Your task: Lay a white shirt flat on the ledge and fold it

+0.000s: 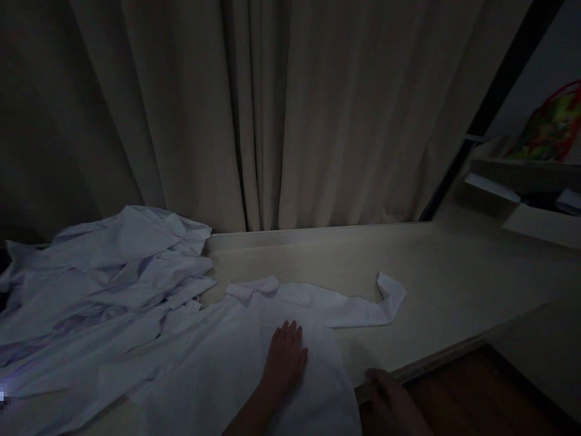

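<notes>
A white collared shirt [254, 363] lies spread on the pale tabletop, its collar toward the curtain. One sleeve stretches out to the right, with its cuff end bent upward. My left hand [285, 354] rests flat on the front of the shirt below the collar, fingers extended. Close to the table's front edge, right of the shirt's side, is my right hand [393, 396]. It is dark and smeared, so how its fingers are set does not show clearly.
A heap of crumpled white garments [122, 272] lies at the left, against the shirt. Behind the table [454, 272] hangs a beige curtain [340, 121]. At the right are a shelf [535, 163] with a colourful bag [551, 124], and an open-topped box [540, 224].
</notes>
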Demonstrator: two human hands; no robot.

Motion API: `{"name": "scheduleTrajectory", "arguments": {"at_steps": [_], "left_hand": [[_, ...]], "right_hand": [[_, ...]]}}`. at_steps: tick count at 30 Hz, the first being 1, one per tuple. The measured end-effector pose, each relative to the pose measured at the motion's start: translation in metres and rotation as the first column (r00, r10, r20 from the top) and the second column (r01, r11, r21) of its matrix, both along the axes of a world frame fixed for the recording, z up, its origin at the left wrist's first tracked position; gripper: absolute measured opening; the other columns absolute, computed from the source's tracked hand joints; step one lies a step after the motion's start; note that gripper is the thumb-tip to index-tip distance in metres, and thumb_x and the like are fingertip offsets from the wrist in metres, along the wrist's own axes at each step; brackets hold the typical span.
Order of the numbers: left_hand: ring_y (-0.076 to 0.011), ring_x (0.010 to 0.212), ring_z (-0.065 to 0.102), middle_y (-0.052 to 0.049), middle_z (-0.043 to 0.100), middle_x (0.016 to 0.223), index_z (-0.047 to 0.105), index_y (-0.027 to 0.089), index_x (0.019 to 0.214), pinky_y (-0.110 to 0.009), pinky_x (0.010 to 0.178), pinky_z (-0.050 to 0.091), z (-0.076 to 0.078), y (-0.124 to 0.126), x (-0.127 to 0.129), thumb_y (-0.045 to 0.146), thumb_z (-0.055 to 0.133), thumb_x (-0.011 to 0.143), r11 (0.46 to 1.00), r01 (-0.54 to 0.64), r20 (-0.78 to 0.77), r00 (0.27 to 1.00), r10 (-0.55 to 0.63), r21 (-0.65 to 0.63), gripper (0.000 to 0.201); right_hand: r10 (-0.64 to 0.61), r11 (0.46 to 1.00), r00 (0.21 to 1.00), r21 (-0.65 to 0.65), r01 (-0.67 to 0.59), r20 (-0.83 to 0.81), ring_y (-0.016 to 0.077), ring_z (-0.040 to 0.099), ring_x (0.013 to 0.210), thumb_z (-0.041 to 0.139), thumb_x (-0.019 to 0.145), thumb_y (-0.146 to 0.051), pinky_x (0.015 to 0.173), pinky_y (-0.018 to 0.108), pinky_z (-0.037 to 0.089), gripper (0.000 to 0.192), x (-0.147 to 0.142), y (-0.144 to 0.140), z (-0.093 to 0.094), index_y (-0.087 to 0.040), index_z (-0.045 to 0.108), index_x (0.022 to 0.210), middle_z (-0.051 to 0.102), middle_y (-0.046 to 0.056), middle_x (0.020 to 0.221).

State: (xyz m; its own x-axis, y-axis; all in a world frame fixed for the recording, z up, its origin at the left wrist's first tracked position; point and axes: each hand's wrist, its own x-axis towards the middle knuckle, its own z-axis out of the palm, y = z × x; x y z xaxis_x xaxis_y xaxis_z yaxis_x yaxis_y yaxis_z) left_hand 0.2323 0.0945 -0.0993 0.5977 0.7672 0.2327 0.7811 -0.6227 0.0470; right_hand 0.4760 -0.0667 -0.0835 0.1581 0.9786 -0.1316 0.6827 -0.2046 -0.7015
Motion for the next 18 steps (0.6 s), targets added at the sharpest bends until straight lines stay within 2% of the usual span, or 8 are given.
{"name": "scheduleTrajectory", "arguments": {"at_steps": [2,4,6,8,11,14,16,18], "left_hand": [[-0.0287,0.126,0.044,-0.009,0.051,0.136,0.044,0.02,0.13,-0.048,0.102,0.035,-0.015,-0.006,0.019,0.039,0.034,0.089,0.991,0.06,0.029,0.998,-0.064,0.12,0.047],[-0.0293,0.125,0.044,-0.008,0.051,0.136,0.04,0.023,0.133,-0.05,0.102,0.031,-0.026,-0.009,0.032,0.044,0.035,0.088,0.964,0.077,0.041,0.995,-0.09,0.255,0.049],[-0.0301,0.126,0.043,-0.008,0.049,0.137,0.034,0.026,0.136,-0.052,0.104,0.023,-0.033,-0.011,0.037,0.049,0.036,0.087,0.934,0.066,0.042,0.995,-0.086,0.351,0.055],[-0.0312,0.127,0.04,-0.009,0.047,0.139,0.029,0.026,0.139,-0.054,0.105,0.016,-0.034,-0.012,0.037,0.052,0.037,0.086,0.921,0.046,0.035,0.997,-0.065,0.387,0.06],[-0.0328,0.129,0.036,-0.01,0.044,0.141,0.025,0.027,0.14,-0.056,0.106,0.01,-0.031,-0.013,0.035,0.053,0.038,0.085,0.926,0.056,0.006,0.998,-0.062,0.373,0.063],[-0.0345,0.13,0.034,-0.011,0.044,0.14,0.023,0.028,0.141,-0.057,0.106,0.01,-0.027,-0.015,0.033,0.055,0.038,0.083,0.931,0.083,-0.009,0.996,-0.086,0.355,0.065],[-0.0351,0.131,0.033,-0.012,0.042,0.141,0.022,0.028,0.141,-0.058,0.106,0.009,-0.026,-0.016,0.033,0.056,0.037,0.083,0.94,0.084,-0.013,0.996,-0.084,0.33,0.066],[-0.0351,0.132,0.031,-0.012,0.04,0.143,0.021,0.028,0.141,-0.058,0.106,0.01,-0.025,-0.016,0.033,0.055,0.037,0.084,0.952,0.079,-0.018,0.997,-0.077,0.294,0.065]], "right_hand": [[-0.198,0.976,0.979,0.104,0.193,0.047,0.0209,0.06,0.09,0.035,0.085,-0.043,0.081,0.034,0.049,0.044,0.045,0.037,-0.003,-0.015,0.051,0.115,0.061,0.013,0.104],[-0.336,0.932,0.93,0.197,0.305,0.149,0.0207,0.061,0.087,0.037,0.08,-0.045,0.082,0.034,0.049,0.05,0.086,0.071,-0.003,-0.012,0.049,0.117,0.058,0.015,0.109],[-0.436,0.892,0.871,0.232,0.387,0.224,0.0217,0.061,0.086,0.039,0.078,-0.047,0.084,0.035,0.047,0.056,0.12,0.099,0.0,-0.011,0.048,0.119,0.055,0.018,0.113],[-0.511,0.857,0.822,0.228,0.462,0.253,0.0253,0.06,0.09,0.04,0.076,-0.05,0.085,0.038,0.046,0.063,0.146,0.122,0.001,-0.006,0.046,0.121,0.055,0.022,0.111],[-0.569,0.822,0.778,0.171,0.543,0.266,0.0288,0.061,0.086,0.045,0.072,-0.053,0.078,0.04,0.048,0.065,0.169,0.146,0.0,-0.003,0.052,0.114,0.063,0.022,0.094],[-0.571,0.818,0.773,0.117,0.563,0.275,0.0254,0.062,0.07,0.051,0.069,-0.045,0.067,0.036,0.047,0.036,0.178,0.164,0.007,-0.014,0.064,0.081,0.066,0.013,0.072],[-0.594,0.802,0.755,0.129,0.583,0.279,0.0249,0.06,0.067,0.049,0.069,-0.042,0.063,0.035,0.044,0.028,0.181,0.177,0.022,-0.017,0.063,0.066,0.064,0.012,0.066],[-0.653,0.757,0.709,0.185,0.627,0.267,0.0272,0.06,0.071,0.045,0.071,-0.043,0.063,0.037,0.043,0.033,0.184,0.192,0.045,-0.016,0.063,0.069,0.065,0.015,0.072]]}}
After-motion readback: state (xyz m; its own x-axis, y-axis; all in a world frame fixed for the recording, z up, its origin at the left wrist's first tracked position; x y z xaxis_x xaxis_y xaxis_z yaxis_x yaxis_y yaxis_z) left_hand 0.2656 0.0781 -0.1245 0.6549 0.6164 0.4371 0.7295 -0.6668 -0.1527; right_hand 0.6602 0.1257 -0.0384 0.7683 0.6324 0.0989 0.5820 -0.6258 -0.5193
